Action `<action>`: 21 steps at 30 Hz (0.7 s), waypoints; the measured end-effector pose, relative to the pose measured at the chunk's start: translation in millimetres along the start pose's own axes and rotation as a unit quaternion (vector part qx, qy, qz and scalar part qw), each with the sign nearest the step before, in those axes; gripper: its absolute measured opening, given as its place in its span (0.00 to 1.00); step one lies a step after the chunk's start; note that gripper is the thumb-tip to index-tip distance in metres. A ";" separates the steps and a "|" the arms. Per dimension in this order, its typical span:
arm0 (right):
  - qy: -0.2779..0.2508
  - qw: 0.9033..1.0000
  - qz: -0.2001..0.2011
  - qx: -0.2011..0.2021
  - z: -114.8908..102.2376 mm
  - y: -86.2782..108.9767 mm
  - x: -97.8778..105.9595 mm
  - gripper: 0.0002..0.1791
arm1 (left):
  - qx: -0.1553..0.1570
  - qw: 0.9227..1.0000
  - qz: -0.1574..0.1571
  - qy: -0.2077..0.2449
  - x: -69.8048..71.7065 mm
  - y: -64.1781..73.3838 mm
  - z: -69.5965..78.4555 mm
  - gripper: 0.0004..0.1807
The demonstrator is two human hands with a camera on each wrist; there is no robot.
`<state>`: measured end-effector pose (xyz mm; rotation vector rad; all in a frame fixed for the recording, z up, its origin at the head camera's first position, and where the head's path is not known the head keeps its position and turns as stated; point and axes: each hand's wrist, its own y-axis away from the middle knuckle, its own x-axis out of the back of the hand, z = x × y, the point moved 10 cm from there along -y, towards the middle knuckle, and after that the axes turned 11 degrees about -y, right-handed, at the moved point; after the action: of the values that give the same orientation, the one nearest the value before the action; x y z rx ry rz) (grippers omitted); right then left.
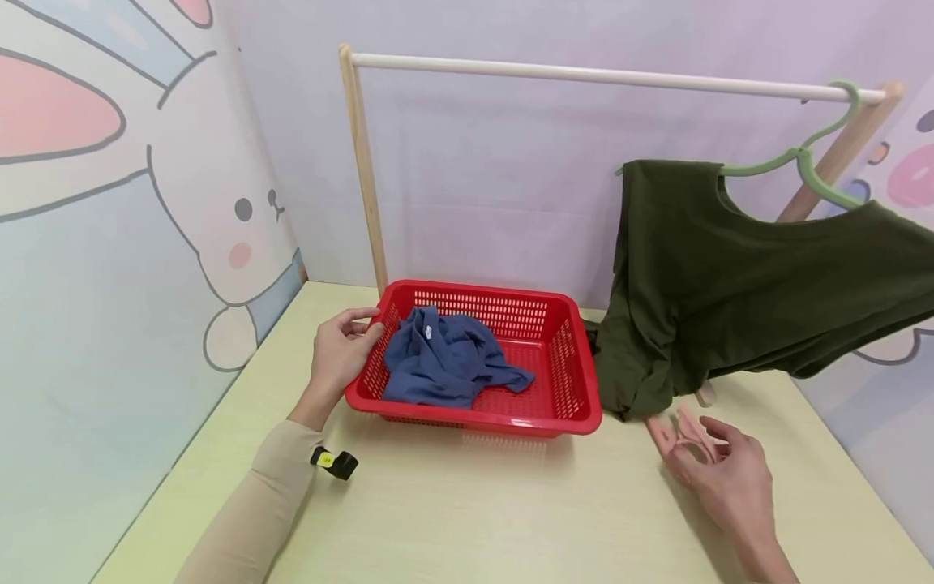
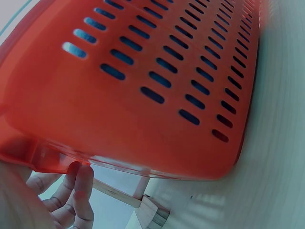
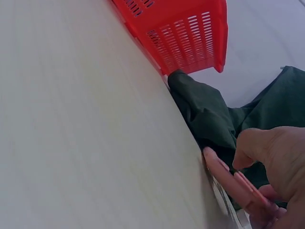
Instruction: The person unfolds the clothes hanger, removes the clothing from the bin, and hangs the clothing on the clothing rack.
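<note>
My left hand (image 1: 339,357) grips the left rim of a red plastic basket (image 1: 467,416). In the left wrist view its fingers (image 2: 82,191) curl under the rim beside the slotted basket wall (image 2: 119,138). A crumpled blue garment (image 1: 445,361) lies in the basket's left part. On the right, my right hand (image 1: 733,474) holds a pink clip (image 1: 660,435) with two prongs and a round gap, low over the table. The clip (image 3: 228,183) points toward the bunched lower part of a dark green shirt (image 1: 759,284), which hangs above and behind that hand.
A wooden rack with a white rail (image 1: 584,73) stands behind the basket. The shirt is on a green hanger (image 1: 762,168) hooked at the rail's right end. Walls with cartoon drawings (image 1: 212,203) border the pale table (image 1: 467,519). The shirt's bunched cloth lies against the basket's right side.
</note>
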<state>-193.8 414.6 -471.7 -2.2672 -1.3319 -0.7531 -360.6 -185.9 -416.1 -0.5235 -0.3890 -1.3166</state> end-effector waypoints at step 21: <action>-0.016 0.998 -0.056 0.026 -4.2 4.1 -15.1 0.54 | 0.004 1.000 -0.007 -0.009 1.7 -3.2 0.8 0.21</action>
<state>-197.1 400.2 -478.3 -2.1893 -1.4858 -0.7128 -363.3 -187.3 -414.0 -0.5261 -0.4129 -1.3232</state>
